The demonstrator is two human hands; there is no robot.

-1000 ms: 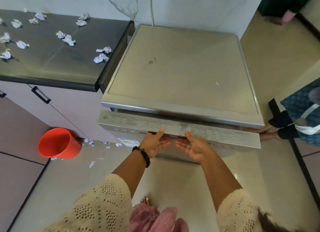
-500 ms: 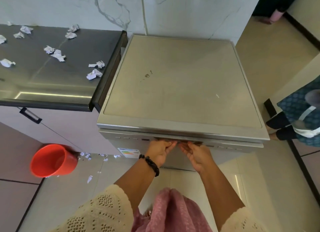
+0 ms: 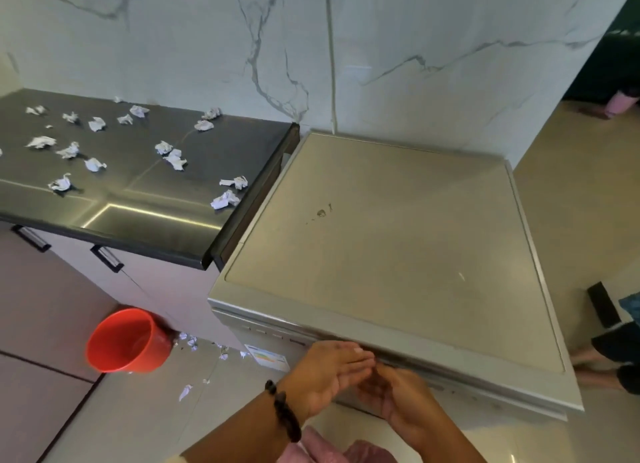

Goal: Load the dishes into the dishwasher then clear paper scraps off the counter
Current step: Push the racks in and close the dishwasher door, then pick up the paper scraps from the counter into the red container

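The silver dishwasher (image 3: 398, 241) stands beside the dark counter (image 3: 145, 206), and its door is closed. Both my hands are in front of the door's top edge. My left hand (image 3: 325, 372), with a black bead bracelet at the wrist, has its fingers straight and apart, holding nothing. My right hand (image 3: 398, 397) is just below it, fingers loosely curled, also holding nothing. Several crumpled white paper scraps (image 3: 173, 157) lie scattered over the counter. No dishes are in view.
A red bucket (image 3: 128, 341) stands on the floor left of the dishwasher, with a few paper scraps (image 3: 188, 341) on the tiles near it. Another person's feet (image 3: 595, 362) are at the right edge. A marble wall runs behind.
The dishwasher door went from slightly open to fully closed under my hands. My hands have since come off its top edge and drawn back a little. The view has tilted up.
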